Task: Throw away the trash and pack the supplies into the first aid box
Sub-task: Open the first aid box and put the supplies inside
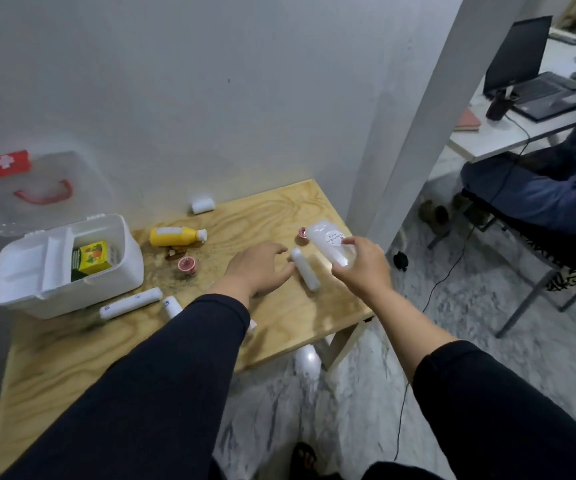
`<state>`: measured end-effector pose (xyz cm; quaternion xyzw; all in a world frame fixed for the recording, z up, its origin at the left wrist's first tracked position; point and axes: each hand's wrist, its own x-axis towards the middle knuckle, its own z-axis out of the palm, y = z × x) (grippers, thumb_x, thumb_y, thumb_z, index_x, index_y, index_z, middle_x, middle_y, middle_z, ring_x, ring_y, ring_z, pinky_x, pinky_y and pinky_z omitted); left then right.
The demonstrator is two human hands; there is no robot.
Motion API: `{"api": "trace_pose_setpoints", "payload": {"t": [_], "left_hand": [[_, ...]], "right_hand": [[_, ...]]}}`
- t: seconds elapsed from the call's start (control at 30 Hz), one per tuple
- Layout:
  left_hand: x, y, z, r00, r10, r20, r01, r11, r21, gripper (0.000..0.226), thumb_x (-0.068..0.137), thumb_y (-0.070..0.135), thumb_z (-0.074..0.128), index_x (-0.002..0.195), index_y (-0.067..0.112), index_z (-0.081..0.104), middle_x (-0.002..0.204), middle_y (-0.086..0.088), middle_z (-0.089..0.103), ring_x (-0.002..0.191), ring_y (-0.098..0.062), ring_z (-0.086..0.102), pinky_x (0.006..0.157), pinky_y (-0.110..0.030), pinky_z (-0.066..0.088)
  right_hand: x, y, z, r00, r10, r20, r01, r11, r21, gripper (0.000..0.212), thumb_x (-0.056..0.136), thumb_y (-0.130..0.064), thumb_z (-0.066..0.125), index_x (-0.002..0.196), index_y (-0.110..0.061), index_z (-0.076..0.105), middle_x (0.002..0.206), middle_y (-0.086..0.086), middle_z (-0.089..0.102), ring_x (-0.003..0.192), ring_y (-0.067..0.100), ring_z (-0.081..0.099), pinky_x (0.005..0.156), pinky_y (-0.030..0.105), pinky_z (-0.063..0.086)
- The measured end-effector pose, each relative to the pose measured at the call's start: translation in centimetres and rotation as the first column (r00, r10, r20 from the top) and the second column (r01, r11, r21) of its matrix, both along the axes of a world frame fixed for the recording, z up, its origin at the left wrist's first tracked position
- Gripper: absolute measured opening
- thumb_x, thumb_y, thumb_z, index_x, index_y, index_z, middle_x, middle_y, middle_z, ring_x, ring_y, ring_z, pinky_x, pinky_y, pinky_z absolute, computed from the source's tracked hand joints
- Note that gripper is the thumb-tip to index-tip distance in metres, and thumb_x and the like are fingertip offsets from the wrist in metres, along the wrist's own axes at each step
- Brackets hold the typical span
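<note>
Head view: right hand [359, 268] gripped a clear packet [328, 245] right of centre; left hand [257, 270] hung open, fingers beside a white roll [305, 268] on the table [279, 327]. Gathering step, apparently; next, carry both to the open box [65, 268] at left.

We read no words. A white cross stands on the red latch [5, 163] of the first aid box [68, 268]; beside the box, the roll's [130, 303] blue marks are illegible to us.
</note>
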<state>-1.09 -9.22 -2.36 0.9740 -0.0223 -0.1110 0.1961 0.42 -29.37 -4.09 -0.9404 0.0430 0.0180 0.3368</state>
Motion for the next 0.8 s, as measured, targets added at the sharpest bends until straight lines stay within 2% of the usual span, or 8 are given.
{"api": "trace_pose_setpoints", "payload": {"t": [0.1, 0.23, 0.37, 0.5, 0.63, 0.8], "left_hand": [[0.0, 2.9, 1.7, 0.998, 0.047, 0.030, -0.048, 0.999, 0.016, 0.053, 0.090, 0.049, 0.050, 0.138, 0.026, 0.048, 0.145, 0.006, 0.048, 0.132, -0.019, 0.046, 0.103, -0.036, 0.042], [-1.3, 8.2, 3.7, 0.985, 0.163, 0.048, -0.165, 0.986, 0.037, 0.053, 0.090, 0.046, 0.050, 0.139, 0.026, 0.048, 0.146, 0.005, 0.047, 0.133, -0.020, 0.045, 0.103, -0.037, 0.043], [-3.7, 14.3, 4.6, 0.957, 0.277, 0.088, -0.283, 0.957, 0.064, 0.050, 0.088, 0.046, 0.052, 0.134, 0.028, 0.051, 0.143, 0.005, 0.050, 0.129, -0.022, 0.048, 0.101, -0.036, 0.043], [-6.4, 20.6, 4.8, 0.919, 0.391, 0.054, -0.395, 0.915, 0.079, 0.059, 0.088, 0.051, 0.052, 0.140, 0.025, 0.044, 0.148, 0.003, 0.044, 0.133, -0.023, 0.044, 0.106, -0.039, 0.040], [-8.8, 25.6, 4.4, 0.883, 0.467, 0.040, -0.468, 0.879, 0.091, 0.065, 0.087, 0.055, 0.054, 0.143, 0.026, 0.039, 0.150, 0.004, 0.039, 0.133, -0.025, 0.042, 0.105, -0.040, 0.040], [-10.0, 30.3, 3.1, 0.885, 0.465, 0.026, -0.464, 0.876, 0.130, 0.082, 0.083, 0.062, 0.056, 0.149, 0.021, 0.029, 0.159, 0.001, 0.023, 0.147, -0.021, 0.020, 0.119, -0.039, 0.018]], "right_hand": [[1.0, 3.0, 2.2, 0.991, 0.136, 0.005, -0.136, 0.990, 0.028, 0.054, 0.072, -0.021, 0.066, 0.125, -0.021, 0.055, 0.128, 0.000, 0.058, 0.124, 0.018, 0.047, 0.095, 0.029, 0.042], [1.8, 8.2, 4.3, 0.943, 0.332, -0.004, -0.332, 0.943, -0.005, 0.053, 0.069, -0.019, 0.070, 0.121, -0.020, 0.059, 0.125, 0.001, 0.062, 0.116, 0.020, 0.054, 0.089, 0.028, 0.044], [2.2, 13.8, 5.7, 0.879, 0.478, -0.002, -0.476, 0.876, -0.073, 0.052, 0.073, -0.022, 0.071, 0.123, -0.018, 0.058, 0.127, 0.002, 0.060, 0.117, 0.021, 0.054, 0.088, 0.026, 0.044], [2.0, 19.9, 6.5, 0.803, 0.595, 0.037, -0.583, 0.796, -0.166, 0.053, 0.074, -0.026, 0.071, 0.125, -0.019, 0.057, 0.126, 0.005, 0.061, 0.119, 0.025, 0.049, 0.095, 0.032, 0.043], [1.5, 25.4, 6.8, 0.729, 0.682, 0.058, -0.641, 0.711, -0.289, 0.053, 0.074, -0.033, 0.071, 0.124, -0.022, 0.057, 0.123, 0.001, 0.065, 0.118, 0.026, 0.046, 0.093, 0.033, 0.042], [1.8, 31.4, 5.9, 0.679, 0.734, -0.013, -0.701, 0.643, -0.307, 0.054, 0.076, -0.025, 0.067, 0.128, -0.017, 0.054, 0.126, 0.003, 0.063, 0.119, 0.030, 0.042, 0.095, 0.033, 0.039]]}}
